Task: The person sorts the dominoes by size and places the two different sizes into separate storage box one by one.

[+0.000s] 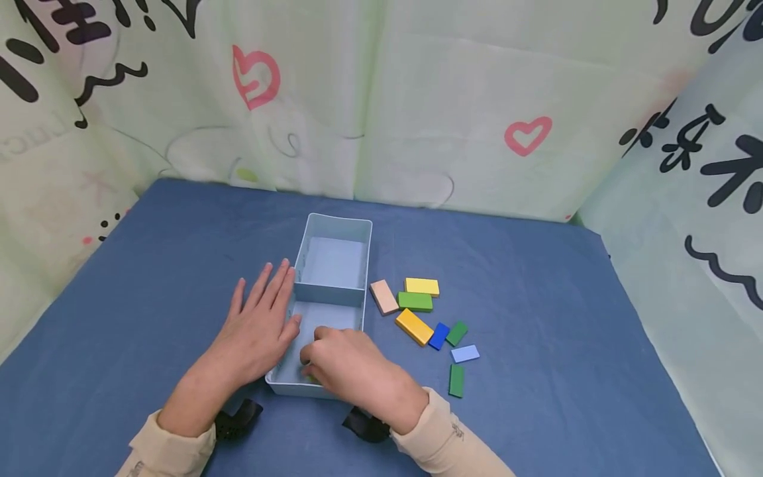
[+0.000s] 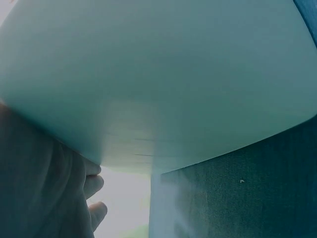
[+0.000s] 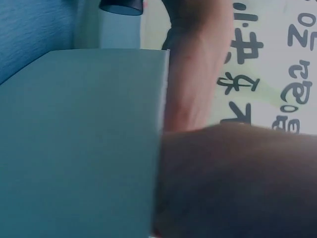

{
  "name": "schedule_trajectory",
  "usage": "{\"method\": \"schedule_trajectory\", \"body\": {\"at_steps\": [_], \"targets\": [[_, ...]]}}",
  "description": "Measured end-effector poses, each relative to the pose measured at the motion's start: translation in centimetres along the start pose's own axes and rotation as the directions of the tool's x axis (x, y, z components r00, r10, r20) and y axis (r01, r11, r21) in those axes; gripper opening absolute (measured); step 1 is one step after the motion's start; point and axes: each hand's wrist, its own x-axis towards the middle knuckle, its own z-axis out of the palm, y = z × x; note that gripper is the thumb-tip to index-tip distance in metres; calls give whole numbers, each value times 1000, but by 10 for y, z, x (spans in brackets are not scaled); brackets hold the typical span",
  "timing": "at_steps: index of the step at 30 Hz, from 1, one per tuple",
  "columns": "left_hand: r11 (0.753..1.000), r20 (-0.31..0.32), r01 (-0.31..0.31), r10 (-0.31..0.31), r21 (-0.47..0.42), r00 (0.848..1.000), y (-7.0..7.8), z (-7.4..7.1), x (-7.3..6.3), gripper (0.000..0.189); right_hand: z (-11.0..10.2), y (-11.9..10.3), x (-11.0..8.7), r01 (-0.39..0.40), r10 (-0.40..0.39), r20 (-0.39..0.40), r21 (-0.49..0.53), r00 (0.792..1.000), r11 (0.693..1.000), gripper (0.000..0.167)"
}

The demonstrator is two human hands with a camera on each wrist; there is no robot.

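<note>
Tray (image 1: 330,295), smooth and pale blue with rounded corners and two compartments, lay mid-tabletop (image 1: 536,331). Left hand (image 1: 253,341) lay along its left side, fingers straight, slightly spread. Right hand (image 1: 352,368) was in the near compartment, fingers curled over a yellow-green piece (image 1: 312,379), mostly hidden; whether pinched, could not tell. Flat oblong blocks (image 1: 414,327) lay right of the tray, some touching. Blue cloth covered the tabletop; pale fabric (image 1: 441,86) with pink hearts (image 1: 528,136) hung behind.
</note>
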Motion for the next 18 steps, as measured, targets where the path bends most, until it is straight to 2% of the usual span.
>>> {"method": "schedule_trajectory", "body": {"at_steps": [8,18], "targets": [[1000,4,-2,2,-4,1000,0,-1,1,69,-6,7,-4,85,-89,63,56,994,995,16],[1000,9,2,-2,-9,1000,0,0,1,71,-15,5,-9,95,-100,96,55,990,994,18]]}}
